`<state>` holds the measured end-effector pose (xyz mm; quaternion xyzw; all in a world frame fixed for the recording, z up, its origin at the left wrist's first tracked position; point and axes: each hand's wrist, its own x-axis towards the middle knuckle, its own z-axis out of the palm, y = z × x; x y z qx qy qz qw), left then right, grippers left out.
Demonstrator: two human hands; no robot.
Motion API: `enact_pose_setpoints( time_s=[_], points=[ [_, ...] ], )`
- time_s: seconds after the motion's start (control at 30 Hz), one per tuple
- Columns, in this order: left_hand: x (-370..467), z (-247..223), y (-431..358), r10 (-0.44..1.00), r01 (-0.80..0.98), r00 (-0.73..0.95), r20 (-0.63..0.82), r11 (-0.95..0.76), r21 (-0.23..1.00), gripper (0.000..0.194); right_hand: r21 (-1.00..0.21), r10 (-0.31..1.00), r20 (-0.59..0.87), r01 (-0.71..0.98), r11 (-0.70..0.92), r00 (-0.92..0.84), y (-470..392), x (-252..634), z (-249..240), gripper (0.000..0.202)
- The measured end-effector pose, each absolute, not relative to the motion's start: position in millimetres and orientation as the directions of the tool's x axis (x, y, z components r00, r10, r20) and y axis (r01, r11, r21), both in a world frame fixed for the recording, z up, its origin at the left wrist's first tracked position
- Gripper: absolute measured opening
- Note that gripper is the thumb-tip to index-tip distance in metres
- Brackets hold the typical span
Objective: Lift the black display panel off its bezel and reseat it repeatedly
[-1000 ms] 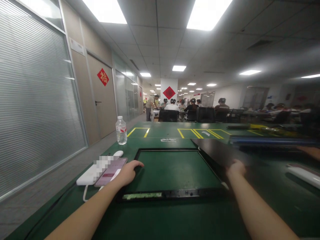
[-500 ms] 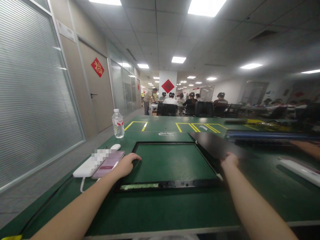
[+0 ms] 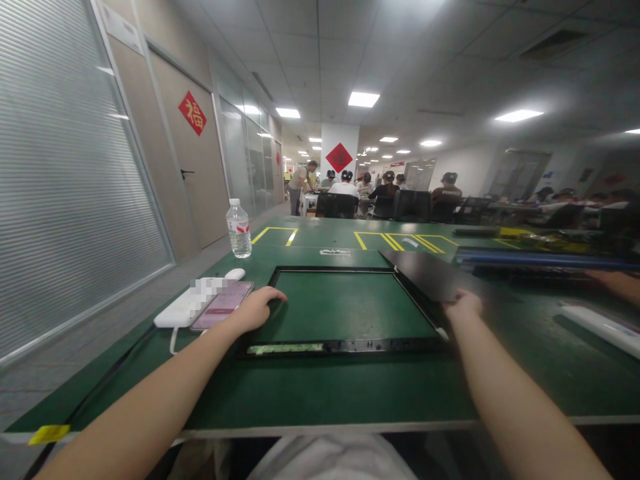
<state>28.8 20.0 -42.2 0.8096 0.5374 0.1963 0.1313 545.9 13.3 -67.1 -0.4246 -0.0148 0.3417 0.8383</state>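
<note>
A black rectangular frame (image 3: 360,345) lies on the green table (image 3: 340,393), its middle showing the tabletop. A light-green strip (image 3: 285,349) runs along part of its near bar. My left hand (image 3: 256,309) is closed over the frame's left side, thumb and fingers close together. Along the frame's right side, a thin dark panel (image 3: 425,275) is tilted up. My right hand (image 3: 464,307) is closed on the panel's near edge, with some fingers hidden. A small pale tab (image 3: 442,333) shows at the frame's near right corner.
Left of the frame are a phone (image 3: 224,305), a white power bank (image 3: 185,303) with a cable, a white mouse-shaped item (image 3: 235,274) and a water bottle (image 3: 239,230). A long blue roll (image 3: 540,259) and a white bar (image 3: 600,325) lie right, near another person's arm (image 3: 617,283).
The camera view has tilted down, so the table's near edge shows more. Both hands keep their places on the frame and the tilted panel.
</note>
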Motion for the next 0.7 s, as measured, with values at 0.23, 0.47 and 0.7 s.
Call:
enact_pose_setpoints(
  time_s=[0.23,0.47,0.7],
  points=[
    [28.2,-44.5,21.1,0.920,0.813,0.353,0.170,-0.392,0.431,0.059,-0.684,0.555,-0.367,-0.621,0.382,0.746,10.3,544.7,-61.3,0.029],
    [29.3,-41.7,17.0,0.921,0.821,0.353,0.162,-0.389,0.418,0.062,-0.687,0.579,-0.380,-0.639,0.346,0.722,10.5,547.5,-62.0,0.033],
    [30.1,-36.5,11.9,0.898,0.804,0.400,0.180,-0.439,0.402,0.062,-0.661,0.572,-0.402,-0.658,0.360,0.716,6.5,542.6,-55.8,0.033]
  ],
)
